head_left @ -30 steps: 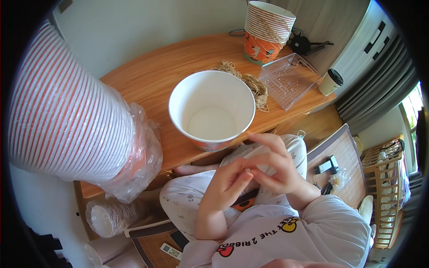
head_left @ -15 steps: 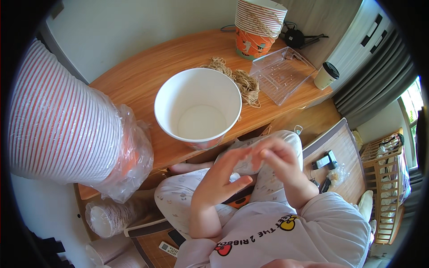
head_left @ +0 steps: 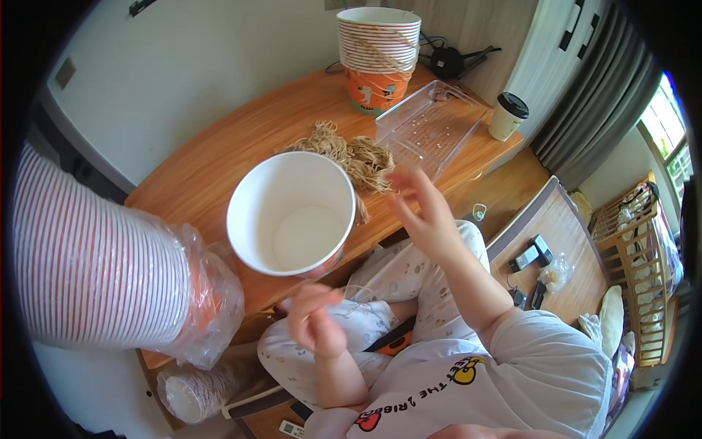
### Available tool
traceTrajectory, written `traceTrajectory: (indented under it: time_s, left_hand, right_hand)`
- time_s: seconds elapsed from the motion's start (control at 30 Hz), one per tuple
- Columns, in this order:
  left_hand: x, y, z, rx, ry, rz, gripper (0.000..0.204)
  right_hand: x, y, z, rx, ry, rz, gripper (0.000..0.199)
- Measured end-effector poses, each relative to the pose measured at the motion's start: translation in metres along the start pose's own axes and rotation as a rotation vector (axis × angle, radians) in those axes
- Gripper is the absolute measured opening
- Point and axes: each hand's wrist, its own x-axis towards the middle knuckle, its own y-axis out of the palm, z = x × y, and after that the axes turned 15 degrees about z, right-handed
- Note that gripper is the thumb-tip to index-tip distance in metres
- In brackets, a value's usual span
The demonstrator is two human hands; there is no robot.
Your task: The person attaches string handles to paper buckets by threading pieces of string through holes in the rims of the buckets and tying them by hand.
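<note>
Near the centre of the frame we see a large white paper cup (head_left: 291, 214) standing upright and open on the wooden table (head_left: 219, 157), close to the table's near edge. Our left hand (head_left: 316, 322) sits just below it, lower centre, fingers curled in with thumb and fingertips pinched together; a thin strand seems to run from it, though it is too fine for us to be sure. Our right hand (head_left: 423, 212) is raised right of centre, fingers spread and loosely open, fingertips near the pile of tan twine (head_left: 351, 154) that lies on the table touching the cup's upper right rim. We cannot tell whether it actually grips any twine.

At the top centre stands a tall stack of paper cups (head_left: 378, 55), the lowest showing an orange pattern. Just right of it lies a clear plastic tray (head_left: 431, 128), and further right a small coffee cup with a dark lid (head_left: 507, 115). Filling the left of the frame is a long sleeve of red-striped cups in clear plastic wrap (head_left: 102, 271), lying on its side.
</note>
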Motion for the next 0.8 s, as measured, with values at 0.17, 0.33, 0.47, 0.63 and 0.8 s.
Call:
traceTrajectory:
  time_s: [0.17, 0.33, 0.47, 0.63, 0.8]
  left_hand:
    - [0.005, -0.033, 0.02, -0.032, 0.176, -0.157, 0.024]
    - [0.007, -0.043, 0.019, -0.158, 0.091, -0.231, 0.021]
    - [0.01, -0.036, 0.019, -0.027, 0.038, -0.17, 0.025]
    - [0.0, -0.045, 0.029, 0.064, 0.003, -0.183, 0.023]
    - [-0.003, -0.05, 0.033, 0.088, -0.019, -0.203, 0.022]
  right_hand:
    - [0.063, 0.03, -0.043, -0.369, 0.094, -0.104, 0.07]
    - [0.11, 0.052, -0.028, -0.38, 0.217, -0.035, 0.089]
    - [0.149, 0.07, -0.012, -0.491, 0.362, 0.298, 0.079]
    - [0.16, 0.08, 0.002, -0.622, 0.423, 0.568, 0.074]
    - [0.162, 0.065, -0.033, -0.587, 0.151, 0.295, 0.053]
